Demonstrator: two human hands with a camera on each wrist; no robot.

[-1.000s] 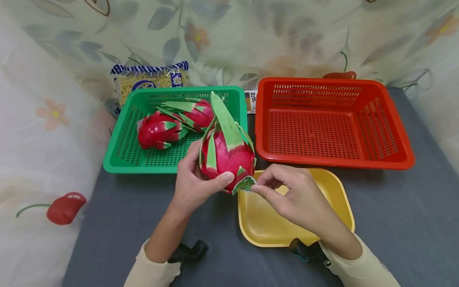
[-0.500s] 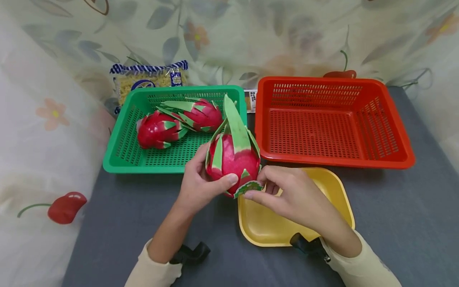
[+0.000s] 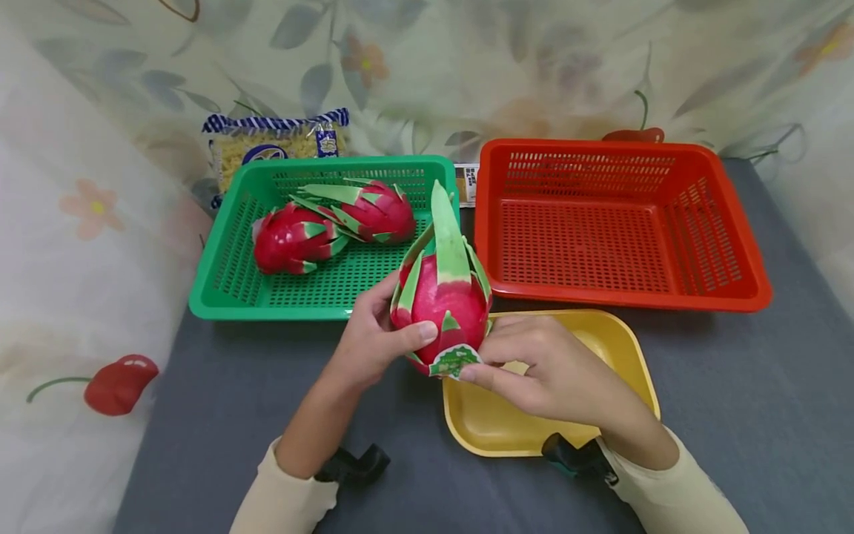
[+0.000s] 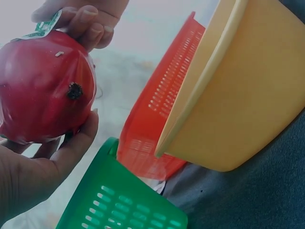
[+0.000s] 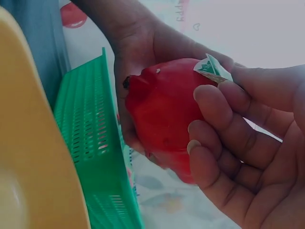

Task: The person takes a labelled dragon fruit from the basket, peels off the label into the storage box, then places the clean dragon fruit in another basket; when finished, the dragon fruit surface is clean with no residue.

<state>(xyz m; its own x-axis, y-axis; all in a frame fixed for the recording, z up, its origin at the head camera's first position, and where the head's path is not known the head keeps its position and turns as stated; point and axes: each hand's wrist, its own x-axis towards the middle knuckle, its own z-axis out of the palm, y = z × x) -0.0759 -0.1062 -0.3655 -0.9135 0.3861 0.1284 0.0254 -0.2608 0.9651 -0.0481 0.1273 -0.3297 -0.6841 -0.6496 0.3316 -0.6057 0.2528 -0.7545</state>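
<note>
A red dragon fruit (image 3: 448,311) with long green scales is gripped by my left hand (image 3: 375,340), thumb on its near side. Between the thumb and forefinger of my right hand (image 3: 537,363) is the edge of a green and white sticker (image 3: 454,360), partly lifted from the fruit's lower end. The right wrist view shows the sticker (image 5: 212,69) folded up off the skin. Two more dragon fruits, one at the left (image 3: 293,239) and one at the right (image 3: 383,213), lie in the green basket (image 3: 267,310). The left fingers behind the held fruit are mostly hidden in the head view.
At the right stands a red basket (image 3: 627,298). Below the hands sits a yellow tray (image 3: 574,437), partly under my right hand. A bag of pasta (image 3: 233,152) leans behind the green basket, and a small printed packet (image 3: 467,185) lies between the baskets.
Both hands and the dragon fruit have shifted right and slightly down. The fruit has turned a little, and my right fingers have moved along the sticker's edge.
</note>
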